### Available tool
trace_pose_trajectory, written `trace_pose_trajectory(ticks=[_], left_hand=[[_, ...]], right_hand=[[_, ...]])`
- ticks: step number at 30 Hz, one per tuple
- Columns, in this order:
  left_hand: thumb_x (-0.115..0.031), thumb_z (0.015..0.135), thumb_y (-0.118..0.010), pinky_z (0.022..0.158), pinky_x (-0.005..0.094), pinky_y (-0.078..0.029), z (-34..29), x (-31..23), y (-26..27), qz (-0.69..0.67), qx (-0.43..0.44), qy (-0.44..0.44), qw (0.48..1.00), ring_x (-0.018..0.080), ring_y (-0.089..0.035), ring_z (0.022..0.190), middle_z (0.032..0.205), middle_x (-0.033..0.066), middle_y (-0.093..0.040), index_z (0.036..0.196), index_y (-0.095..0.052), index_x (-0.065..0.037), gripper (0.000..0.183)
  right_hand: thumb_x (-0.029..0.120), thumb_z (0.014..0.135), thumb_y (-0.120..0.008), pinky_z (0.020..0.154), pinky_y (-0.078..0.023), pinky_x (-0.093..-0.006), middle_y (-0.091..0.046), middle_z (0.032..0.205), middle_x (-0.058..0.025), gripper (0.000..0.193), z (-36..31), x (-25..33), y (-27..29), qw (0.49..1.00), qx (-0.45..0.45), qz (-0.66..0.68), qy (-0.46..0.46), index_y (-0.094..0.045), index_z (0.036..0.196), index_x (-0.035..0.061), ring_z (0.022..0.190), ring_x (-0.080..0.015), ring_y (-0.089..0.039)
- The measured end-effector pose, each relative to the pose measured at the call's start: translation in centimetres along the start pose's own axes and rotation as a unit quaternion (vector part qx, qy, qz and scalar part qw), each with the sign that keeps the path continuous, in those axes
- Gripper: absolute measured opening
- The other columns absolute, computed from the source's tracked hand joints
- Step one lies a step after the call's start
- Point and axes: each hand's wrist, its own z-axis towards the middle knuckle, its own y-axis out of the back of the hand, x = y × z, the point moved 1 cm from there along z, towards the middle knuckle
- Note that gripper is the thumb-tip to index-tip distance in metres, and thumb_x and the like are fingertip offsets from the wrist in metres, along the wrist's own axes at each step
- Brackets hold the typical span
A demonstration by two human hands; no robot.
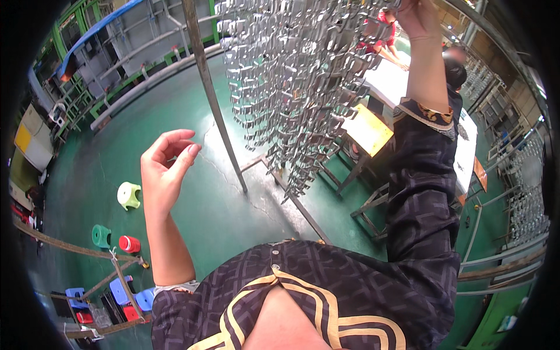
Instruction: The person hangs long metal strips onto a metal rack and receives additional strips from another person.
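Observation:
A dense hanging mass of small silvery metal brackets (291, 87) fills the upper middle, strung in many rows that taper downward. My left hand (166, 166) is raised to the left of it, apart from the brackets and from the upright metal post (213, 87). Its fingers are loosely curled, with a gap to the thumb and nothing visible between them. High at the upper right, my right hand (417, 20) reaches up beside the top of the brackets. The picture's upper edge cuts off its fingers, so any hold is hidden.
A yellow-topped stool (370, 131) and a white work table (465, 151) stand at the right, with people beyond. Stools in pale green (129, 196) and dark green (101, 235) and a red container (129, 244) sit at the left. More hung brackets (529, 198) line the far right.

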Motion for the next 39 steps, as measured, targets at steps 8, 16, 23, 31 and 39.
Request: trace_pose_trajectory(ticks=[8, 16, 23, 31, 39], left_hand=[[-0.009, 0.081, -0.062, 0.060, 0.0224, -0.046, -1.4, 5.0, 2.0, -0.005, -0.020, 0.029, 0.999, 0.0105, -0.060, 0.074, 0.082, 0.0055, -0.065, 0.099, -0.060, -0.001, 0.020], [-0.014, 0.075, -0.067, 0.059, 0.0249, -0.047, -9.5, 22.4, 7.4, 0.021, -0.128, 0.274, 0.953, 0.0108, -0.059, 0.067, 0.076, 0.0056, -0.064, 0.096, -0.062, -0.001, 0.025], [-0.025, 0.068, -0.072, 0.065, 0.0332, -0.050, -22.8, 36.0, 11.1, 0.184, -0.001, 0.524, 0.832, 0.0177, -0.063, 0.063, 0.073, 0.0074, -0.066, 0.090, -0.066, -0.008, 0.029], [-0.029, 0.070, -0.071, 0.079, 0.0359, -0.048, -17.0, 39.2, 14.2, 0.215, 0.078, 0.564, 0.794, 0.0235, -0.063, 0.086, 0.086, 0.0088, -0.067, 0.095, -0.065, -0.010, 0.033], [-0.031, 0.070, -0.069, 0.076, 0.0387, -0.049, -0.6, 46.4, 16.7, 0.223, 0.140, 0.453, 0.852, 0.0285, -0.063, 0.086, 0.087, 0.0112, -0.066, 0.098, -0.063, -0.010, 0.036]], right_hand=[[0.023, 0.089, -0.050, 0.094, -0.036, -0.0415, -0.047, 0.115, -0.0191, 0.040, -5.0, 0.0, -2.6, 0.987, -0.092, -0.133, 0.011, -0.043, 0.117, -0.0047, 0.105, -0.0297, -0.048], [0.045, 0.089, -0.032, 0.067, -0.050, -0.0362, -0.054, 0.096, -0.0219, 0.057, -20.7, -1.9, -8.5, 0.660, -0.166, -0.553, 0.481, -0.046, 0.104, -0.0081, 0.084, -0.0289, -0.055], [0.030, 0.077, -0.064, 0.064, -0.047, -0.0383, -0.058, 0.089, -0.0161, 0.036, -24.3, -23.1, -25.0, 0.866, 0.227, -0.444, 0.040, -0.059, 0.096, -0.0004, 0.074, -0.0289, -0.058], [0.046, 0.073, -0.065, 0.084, -0.044, -0.0429, -0.060, 0.104, -0.0185, 0.056, -32.1, -46.6, -23.2, 0.570, 0.539, -0.399, -0.474, -0.055, 0.115, 0.0088, 0.100, -0.0352, -0.056], [0.045, 0.071, -0.068, 0.090, -0.043, -0.0401, -0.060, 0.109, -0.0164, 0.057, -27.9, -67.9, -21.6, 0.532, 0.563, -0.346, -0.529, -0.058, 0.114, 0.0094, 0.106, -0.0305, -0.054]])
